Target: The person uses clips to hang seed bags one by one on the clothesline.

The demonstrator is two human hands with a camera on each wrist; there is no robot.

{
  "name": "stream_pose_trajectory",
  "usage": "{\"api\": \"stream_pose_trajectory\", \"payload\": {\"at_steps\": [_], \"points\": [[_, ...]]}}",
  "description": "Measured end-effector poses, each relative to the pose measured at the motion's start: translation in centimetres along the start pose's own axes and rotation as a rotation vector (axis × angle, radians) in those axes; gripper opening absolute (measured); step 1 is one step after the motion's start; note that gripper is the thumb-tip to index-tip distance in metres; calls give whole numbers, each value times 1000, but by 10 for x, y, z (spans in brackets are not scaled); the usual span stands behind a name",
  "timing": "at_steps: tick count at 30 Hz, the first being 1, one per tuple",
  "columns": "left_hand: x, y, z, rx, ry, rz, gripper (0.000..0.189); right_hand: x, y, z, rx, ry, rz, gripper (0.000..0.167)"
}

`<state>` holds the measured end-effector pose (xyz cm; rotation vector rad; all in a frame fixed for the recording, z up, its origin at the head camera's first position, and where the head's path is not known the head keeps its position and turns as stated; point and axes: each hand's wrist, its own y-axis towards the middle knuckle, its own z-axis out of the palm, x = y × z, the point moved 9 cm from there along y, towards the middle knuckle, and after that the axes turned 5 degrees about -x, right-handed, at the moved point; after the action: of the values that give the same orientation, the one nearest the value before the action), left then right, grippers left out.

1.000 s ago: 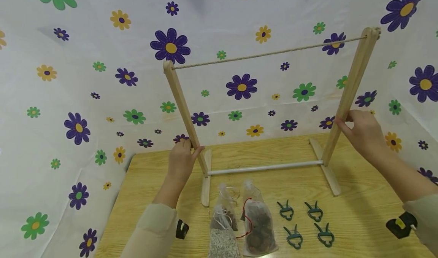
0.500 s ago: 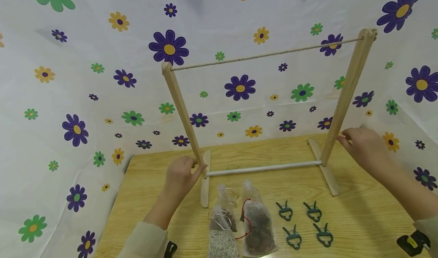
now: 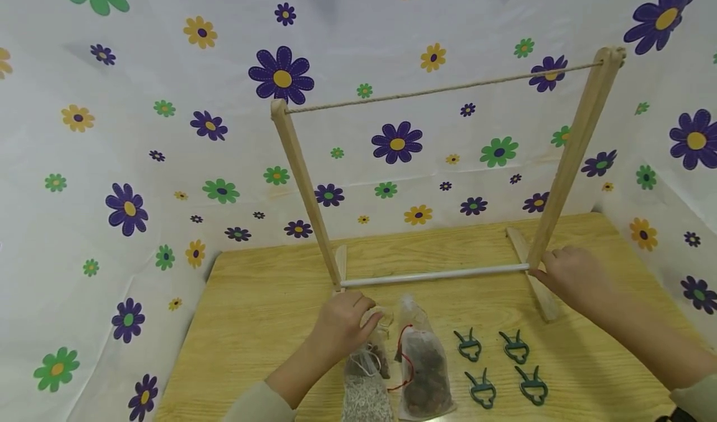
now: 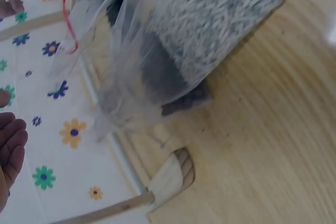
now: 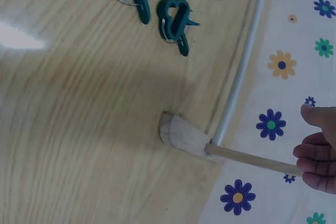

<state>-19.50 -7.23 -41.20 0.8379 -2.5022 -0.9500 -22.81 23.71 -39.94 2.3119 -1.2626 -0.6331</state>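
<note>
In the head view, a wooden stand has a left post point(image 3: 305, 188), a right post point(image 3: 577, 142), a rope point(image 3: 442, 89) strung between their tops and a white rod point(image 3: 434, 276) low down. My left hand point(image 3: 343, 325), fingers loosely bent, hovers over the necks of the sheer drawstring bags. One bag point(image 3: 366, 397) holds pale shredded bits; a second bag point(image 3: 424, 372), with a red cord, holds dark contents. Part of another bag point(image 3: 381, 360) shows behind. My right hand point(image 3: 574, 277) is beside the right post's foot, its thumb touching there; the right wrist view shows loosely curled fingers point(image 5: 315, 153).
Several dark green clips point(image 3: 480, 389) lie on the wood-grain table point(image 3: 252, 322), right of the bags. The stand's foot pieces point(image 3: 540, 291) reach toward the front. A flower-print cloth point(image 3: 162, 185) rises behind and at both sides.
My left hand has slid down the left post, left it and moved right over the bags. My right hand has come down along the right post to its foot.
</note>
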Motion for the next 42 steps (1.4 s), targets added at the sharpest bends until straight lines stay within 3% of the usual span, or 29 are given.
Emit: {"api": "stream_pose_trajectory", "payload": {"at_steps": [5, 8, 11, 14, 17, 19, 21, 24, 28, 37, 42], "points": [[-16, -6, 19, 69, -52, 12, 24, 11, -9, 22, 191, -25, 43, 39], [-22, -11, 28, 106, -85, 15, 24, 21, -16, 32, 268, -40, 42, 39], [-24, -15, 37, 175, -129, -29, 23, 31, -24, 41, 322, -2, 50, 39], [-18, -22, 55, 364, -275, -215, 27, 37, -36, 54, 413, 96, 107, 40], [-11, -35, 76, 583, -467, -506, 40, 41, -49, 69, 534, 223, 205, 37], [-9, -45, 87, 679, -562, -671, 44, 41, -57, 78, 611, 287, 289, 35], [-10, -51, 94, 736, -621, -758, 45, 42, -63, 86, 683, 328, 367, 33], [-14, -55, 101, 772, -661, -792, 39, 44, -70, 97, 765, 362, 463, 36], [-19, -58, 109, 787, -699, -827, 31, 47, -74, 107, 825, 409, 514, 48], [-20, -57, 122, 721, -828, -911, 30, 48, -73, 119, 859, 415, 534, 56], [-27, -55, 124, 721, -886, -887, 24, 51, -71, 124, 841, 501, 545, 51]]}}
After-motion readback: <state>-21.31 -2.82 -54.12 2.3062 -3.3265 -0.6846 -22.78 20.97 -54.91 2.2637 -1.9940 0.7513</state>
